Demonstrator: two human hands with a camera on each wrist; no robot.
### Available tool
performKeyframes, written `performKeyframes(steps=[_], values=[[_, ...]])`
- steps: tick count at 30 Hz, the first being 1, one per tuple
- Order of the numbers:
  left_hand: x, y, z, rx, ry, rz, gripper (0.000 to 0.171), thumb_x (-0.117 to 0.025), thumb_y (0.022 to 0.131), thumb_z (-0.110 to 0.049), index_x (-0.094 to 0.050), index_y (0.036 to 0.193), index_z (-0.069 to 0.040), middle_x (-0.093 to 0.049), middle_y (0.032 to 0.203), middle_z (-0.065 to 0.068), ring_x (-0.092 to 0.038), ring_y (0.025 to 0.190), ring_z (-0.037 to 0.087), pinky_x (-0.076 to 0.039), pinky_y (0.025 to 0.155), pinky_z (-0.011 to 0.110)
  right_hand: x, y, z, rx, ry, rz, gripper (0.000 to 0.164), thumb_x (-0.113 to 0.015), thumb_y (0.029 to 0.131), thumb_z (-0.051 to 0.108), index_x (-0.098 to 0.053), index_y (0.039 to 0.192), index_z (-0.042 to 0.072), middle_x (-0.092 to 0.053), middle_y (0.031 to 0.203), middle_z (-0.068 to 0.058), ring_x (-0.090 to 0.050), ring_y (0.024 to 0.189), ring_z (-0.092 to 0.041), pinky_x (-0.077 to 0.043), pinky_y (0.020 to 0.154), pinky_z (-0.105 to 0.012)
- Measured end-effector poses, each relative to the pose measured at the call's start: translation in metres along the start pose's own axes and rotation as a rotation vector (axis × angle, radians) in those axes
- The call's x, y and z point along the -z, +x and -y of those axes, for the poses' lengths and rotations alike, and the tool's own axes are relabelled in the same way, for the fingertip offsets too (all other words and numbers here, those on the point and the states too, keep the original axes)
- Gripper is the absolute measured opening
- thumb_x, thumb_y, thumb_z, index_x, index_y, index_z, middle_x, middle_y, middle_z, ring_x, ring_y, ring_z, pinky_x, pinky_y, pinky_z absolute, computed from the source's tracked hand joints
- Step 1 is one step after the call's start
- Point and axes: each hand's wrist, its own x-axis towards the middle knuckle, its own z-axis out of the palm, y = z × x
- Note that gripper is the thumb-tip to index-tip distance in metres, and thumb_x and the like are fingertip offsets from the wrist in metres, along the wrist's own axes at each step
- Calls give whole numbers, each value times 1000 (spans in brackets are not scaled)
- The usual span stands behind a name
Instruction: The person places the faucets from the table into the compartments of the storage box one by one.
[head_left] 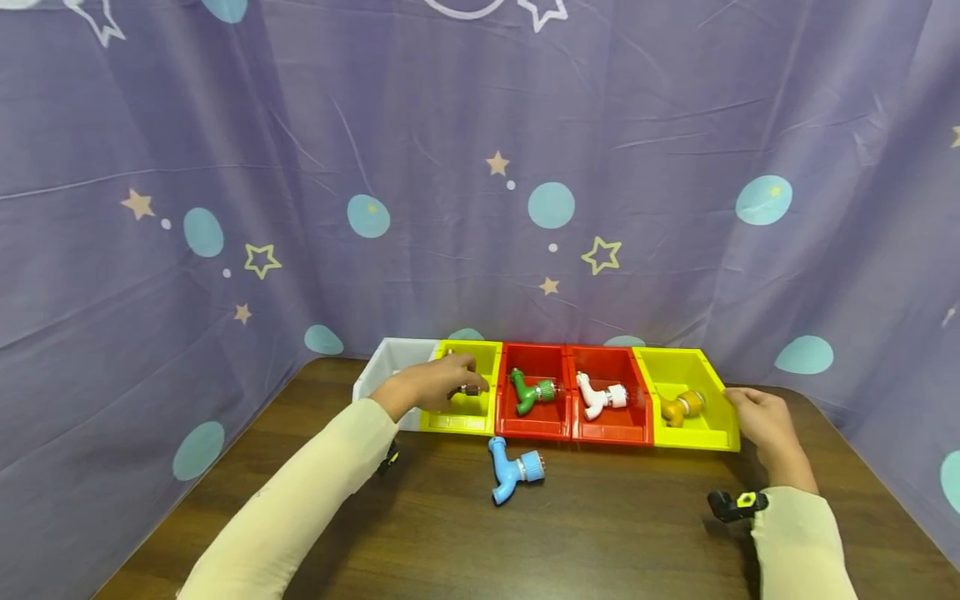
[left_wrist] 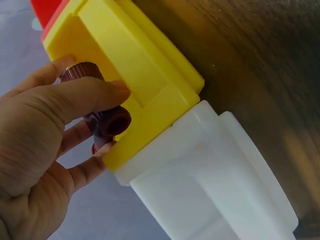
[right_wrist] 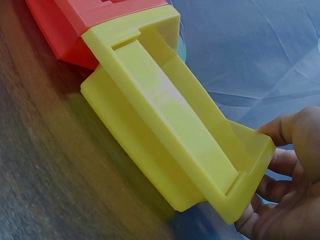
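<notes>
My left hand (head_left: 433, 385) reaches over the left yellow bin (head_left: 486, 358). It grips a maroon plastic tap (left_wrist: 111, 122), thumb across the front and fingers around the ribbed handle and body. At the far right, my right hand (head_left: 767, 425) rests against the outer side of the right yellow bin (right_wrist: 165, 135), with fingertips at its wall and rim corner. Inside that bin lies a mustard-yellow tap (head_left: 682, 407). A blue tap (head_left: 508, 471) lies on the table in front of the row.
Two red bins between the yellow ones hold a green tap (head_left: 531, 392) and a white tap (head_left: 600, 397). A white bin (head_left: 369, 382) ends the row on the left. The wooden table (head_left: 570, 533) meets a patterned purple curtain (head_left: 450, 250) behind.
</notes>
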Motion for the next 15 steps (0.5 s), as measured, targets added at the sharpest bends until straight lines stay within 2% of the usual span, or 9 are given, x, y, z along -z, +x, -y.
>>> performKeyframes(steps=[3,7,11,15], values=[[-4,5,1,29,10,30,38,-74,94,-11,-68,131,-21,-55,110,4,-51,95,17,-49,85,32,0,0,0,6,-5,-8,63,-38,108,37,-45,145,-13,-47,142,-34,-55,114,-36,-50,79,-31],[-11,11,4,30,42,44,30,-74,95,-16,-70,124,-21,-55,107,4,-51,94,18,-49,84,33,-1,0,0,6,7,-6,63,-38,108,37,-45,145,-13,-47,142,-34,-54,115,-37,-50,85,-37],[-17,16,7,-1,69,43,20,-75,93,-11,-71,112,-18,-55,103,5,-53,93,21,-49,86,37,-1,0,0,5,11,-4,62,-38,108,37,-45,145,-13,-47,142,-34,-54,115,-36,-50,81,-31],[-22,19,9,-7,80,47,22,-73,91,-1,-71,107,-17,-56,104,5,-55,95,22,-49,90,39,-1,0,0,1,19,-4,62,-38,109,37,-45,145,-13,-46,143,-34,-54,117,-37,-50,81,-31]])
